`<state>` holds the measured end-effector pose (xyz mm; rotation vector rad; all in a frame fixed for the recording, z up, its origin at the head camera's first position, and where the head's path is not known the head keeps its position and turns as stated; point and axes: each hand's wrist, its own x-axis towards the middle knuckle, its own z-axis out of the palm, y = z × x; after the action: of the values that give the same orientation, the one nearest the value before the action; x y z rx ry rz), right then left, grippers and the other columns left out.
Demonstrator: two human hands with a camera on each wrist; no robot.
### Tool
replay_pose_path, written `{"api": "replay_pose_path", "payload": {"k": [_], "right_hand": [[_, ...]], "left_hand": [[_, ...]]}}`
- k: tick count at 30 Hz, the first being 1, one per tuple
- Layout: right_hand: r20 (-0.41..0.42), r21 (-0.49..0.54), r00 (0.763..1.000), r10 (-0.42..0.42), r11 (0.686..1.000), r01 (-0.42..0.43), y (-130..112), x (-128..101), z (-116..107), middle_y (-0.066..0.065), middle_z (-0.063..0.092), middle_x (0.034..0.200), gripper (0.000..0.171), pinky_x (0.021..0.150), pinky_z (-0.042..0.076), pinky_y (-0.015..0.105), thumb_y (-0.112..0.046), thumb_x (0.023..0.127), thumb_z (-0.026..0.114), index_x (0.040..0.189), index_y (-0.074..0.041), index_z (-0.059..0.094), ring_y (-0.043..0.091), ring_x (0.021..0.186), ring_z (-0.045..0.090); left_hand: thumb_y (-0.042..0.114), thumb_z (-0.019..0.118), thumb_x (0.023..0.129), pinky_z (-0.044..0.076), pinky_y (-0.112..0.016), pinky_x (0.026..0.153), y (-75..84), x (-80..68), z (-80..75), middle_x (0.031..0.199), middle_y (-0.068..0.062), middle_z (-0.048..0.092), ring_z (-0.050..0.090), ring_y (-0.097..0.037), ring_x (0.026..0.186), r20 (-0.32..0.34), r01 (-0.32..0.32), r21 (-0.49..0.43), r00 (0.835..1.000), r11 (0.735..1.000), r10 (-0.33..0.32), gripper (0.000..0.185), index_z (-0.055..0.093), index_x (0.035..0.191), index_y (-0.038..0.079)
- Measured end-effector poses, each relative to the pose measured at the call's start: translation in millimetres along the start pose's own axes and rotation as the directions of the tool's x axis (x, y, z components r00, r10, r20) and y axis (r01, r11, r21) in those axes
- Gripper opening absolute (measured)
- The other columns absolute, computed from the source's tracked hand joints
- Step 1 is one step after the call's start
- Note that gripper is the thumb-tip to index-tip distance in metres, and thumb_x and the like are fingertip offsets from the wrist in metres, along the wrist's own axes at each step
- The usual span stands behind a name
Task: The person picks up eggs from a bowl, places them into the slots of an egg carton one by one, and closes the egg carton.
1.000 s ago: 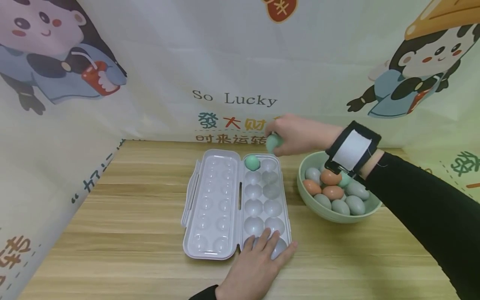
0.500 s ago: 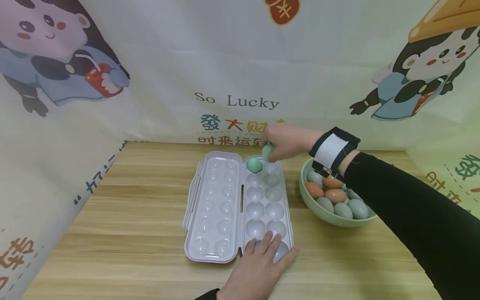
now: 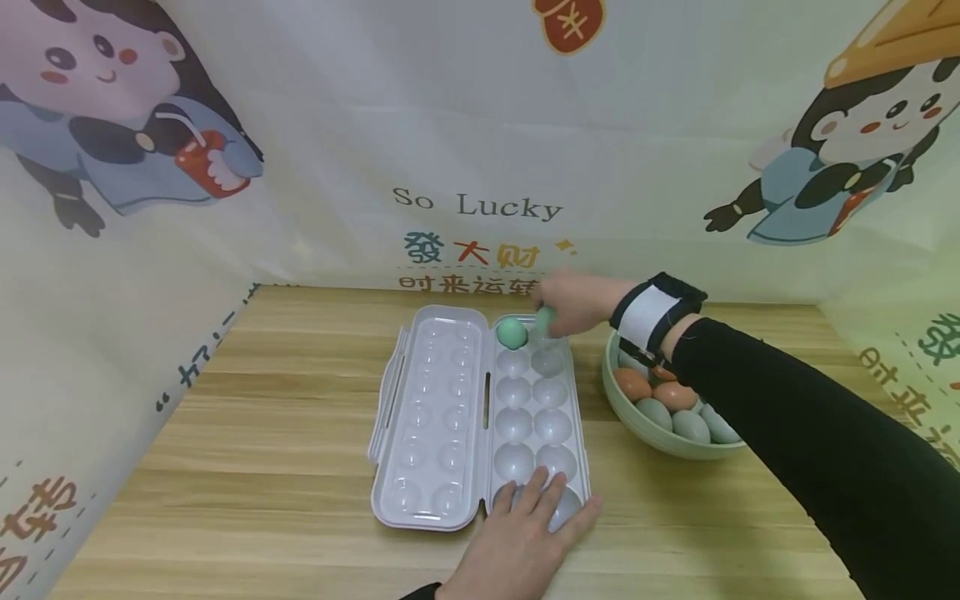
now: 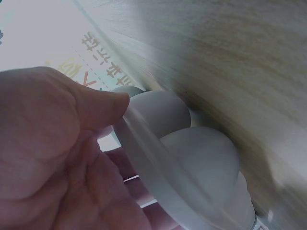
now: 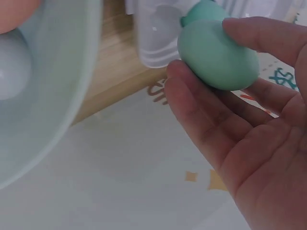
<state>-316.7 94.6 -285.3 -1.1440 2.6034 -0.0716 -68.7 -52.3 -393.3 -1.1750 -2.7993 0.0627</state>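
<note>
A clear plastic egg tray (image 3: 480, 417) lies open on the wooden table, lid to the left. One teal egg (image 3: 512, 332) sits in the far left cup of the cupped half. My right hand (image 3: 570, 302) pinches a second teal egg (image 3: 545, 319) (image 5: 218, 57) just above the far right cup. My left hand (image 3: 525, 533) lies flat with straight fingers on the tray's near right corner (image 4: 163, 158), thumb over the rim.
A pale green bowl (image 3: 637, 421) holding several grey-green and orange eggs (image 3: 675, 395) stands right of the tray, under my right forearm. A printed cloth backdrop (image 3: 480, 167) closes the back and both sides of the table.
My right hand has lowered the teal egg from above the tray's far end down to the far right cup. The left hand has stayed on the near corner.
</note>
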Motion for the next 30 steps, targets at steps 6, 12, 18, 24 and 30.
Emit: {"api": "replay_pose_path", "payload": {"k": [6,12,18,24,30], "right_hand": [[0.027,-0.003,0.999,0.024,1.000,-0.024,3,1,9,0.013,0.064,0.106,0.035,0.075,0.052,0.036,-0.001,0.080,0.066,0.114,0.004,0.063,0.024,0.088,0.059],[0.037,-0.033,0.999,0.019,0.999,-0.018,3,0,14,0.018,0.064,0.113,0.038,0.086,0.051,0.038,-0.003,0.084,0.068,0.120,0.006,0.060,0.029,0.101,0.062],[0.024,-0.057,0.999,0.047,0.997,-0.045,4,1,16,0.020,0.058,0.116,0.040,0.088,0.049,0.041,-0.003,0.085,0.068,0.123,0.006,0.060,0.031,0.104,0.058],[0.009,-0.099,1.000,0.015,0.995,-0.014,5,3,18,0.019,0.060,0.114,0.035,0.088,0.049,0.041,-0.004,0.085,0.071,0.118,0.004,0.065,0.030,0.103,0.059],[0.003,-0.135,1.000,0.006,0.991,-0.006,4,5,25,0.015,0.061,0.108,0.033,0.082,0.051,0.039,-0.005,0.084,0.074,0.115,0.003,0.066,0.027,0.095,0.060]], "left_hand": [[0.075,0.054,0.081,0.045,-0.047,0.093,-1.0,-1.3,0.9,0.143,-0.012,0.048,0.043,-0.031,0.133,-0.014,0.003,0.001,1.000,1.000,-0.003,0.085,0.040,0.152,0.030],[0.077,0.054,0.079,0.044,-0.047,0.094,-1.4,-1.0,0.1,0.144,-0.012,0.047,0.042,-0.031,0.133,-0.001,-0.001,0.000,1.000,1.000,0.001,0.088,0.039,0.152,0.030],[0.077,0.053,0.080,0.045,-0.046,0.094,-1.3,-1.1,-0.1,0.144,-0.012,0.047,0.042,-0.030,0.133,0.003,-0.005,0.007,1.000,1.000,0.005,0.087,0.038,0.152,0.030],[0.074,0.055,0.081,0.044,-0.046,0.094,-0.8,-0.9,0.1,0.144,-0.012,0.047,0.042,-0.030,0.133,-0.008,-0.001,0.009,1.000,1.000,0.001,0.085,0.038,0.152,0.030],[0.079,0.055,0.077,0.044,-0.046,0.094,-1.7,-1.5,-1.4,0.144,-0.012,0.046,0.041,-0.030,0.134,0.022,-0.004,-0.003,1.000,1.000,0.004,0.093,0.036,0.153,0.029]]}}
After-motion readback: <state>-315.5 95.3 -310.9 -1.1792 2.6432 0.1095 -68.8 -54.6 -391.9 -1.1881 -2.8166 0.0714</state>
